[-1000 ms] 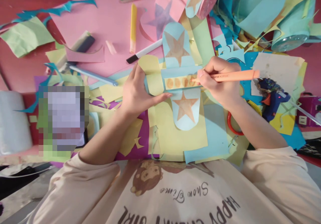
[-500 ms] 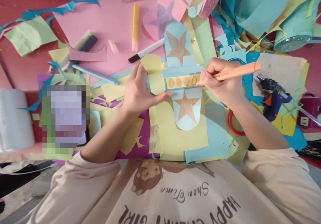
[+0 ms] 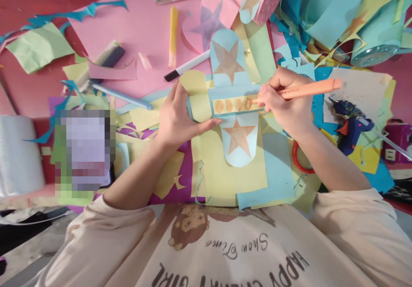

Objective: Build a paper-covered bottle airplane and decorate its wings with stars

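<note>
My right hand (image 3: pixel 286 100) grips an orange marker (image 3: pixel 310 89), its tip touching a narrow yellow strip (image 3: pixel 229 105). Several orange round spots run along that strip, which lies across a light blue paper cutout (image 3: pixel 240 156). Brown-orange stars (image 3: pixel 238 136) mark the cutout's rounded ends, above and below the strip. My left hand (image 3: pixel 175 117) rests at the left side of the cutout, holding nothing. Its thumb stretches along the lower edge of the strip's band, and its fingers reach up beside a yellow rounded paper piece (image 3: pixel 195 81).
A blue glue gun (image 3: pixel 350 134) and red-handled scissors (image 3: pixel 299 156) lie at the right. Markers, including a yellow one (image 3: pixel 173 29) and a blue one (image 3: pixel 122 95), lie on pink paper (image 3: pixel 141 25). A white roll (image 3: pixel 19 156) stands left, near a pixelated phone-like object (image 3: pixel 85 145).
The marker and my right hand have shifted slightly right and upward, with the tip still at the strip's right-hand spot. My left hand stays in nearly the same place.
</note>
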`<state>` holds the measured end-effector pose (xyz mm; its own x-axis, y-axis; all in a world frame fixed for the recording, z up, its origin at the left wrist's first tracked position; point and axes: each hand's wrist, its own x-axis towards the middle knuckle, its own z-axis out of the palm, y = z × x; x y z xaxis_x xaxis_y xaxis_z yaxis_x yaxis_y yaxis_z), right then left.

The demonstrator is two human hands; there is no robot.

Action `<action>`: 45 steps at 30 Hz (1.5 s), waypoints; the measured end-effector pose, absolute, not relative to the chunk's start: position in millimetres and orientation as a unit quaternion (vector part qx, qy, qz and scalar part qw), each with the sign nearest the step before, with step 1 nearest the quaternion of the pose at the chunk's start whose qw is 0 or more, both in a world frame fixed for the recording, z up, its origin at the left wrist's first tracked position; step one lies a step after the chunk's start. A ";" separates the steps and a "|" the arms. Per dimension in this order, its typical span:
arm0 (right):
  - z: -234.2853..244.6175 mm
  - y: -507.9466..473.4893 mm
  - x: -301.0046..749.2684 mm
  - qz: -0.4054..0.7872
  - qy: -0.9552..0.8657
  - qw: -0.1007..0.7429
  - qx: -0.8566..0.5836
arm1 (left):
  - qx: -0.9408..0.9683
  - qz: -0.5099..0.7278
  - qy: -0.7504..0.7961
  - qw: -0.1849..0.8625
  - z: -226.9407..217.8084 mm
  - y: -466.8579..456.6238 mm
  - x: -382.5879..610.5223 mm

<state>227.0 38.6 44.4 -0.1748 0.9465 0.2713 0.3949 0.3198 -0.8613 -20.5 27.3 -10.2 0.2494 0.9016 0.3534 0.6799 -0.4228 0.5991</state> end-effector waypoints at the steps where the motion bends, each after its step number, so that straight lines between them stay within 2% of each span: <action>1: 43.3 38.7 227.3 0.323 -0.694 0.423 -0.485 | 0.773 0.340 0.509 0.170 -11.0 27.8 -20.9; 16: 45.1 34.4 227.3 0.301 -0.720 0.409 -0.474 | 0.784 0.350 0.493 0.139 -9.6 28.7 -21.0; 24: 44.4 37.5 228.6 0.329 -0.725 0.400 -0.454 | 0.791 0.346 0.483 0.148 -12.6 29.1 -23.4; 34: 42.9 37.4 226.9 0.306 -0.710 0.439 -0.458 | 0.821 0.343 0.445 0.100 -17.9 31.5 -27.4; 45: 46.1 37.5 227.4 0.327 -0.719 0.412 -0.454 | 0.817 0.339 0.454 0.104 -16.6 31.2 -26.5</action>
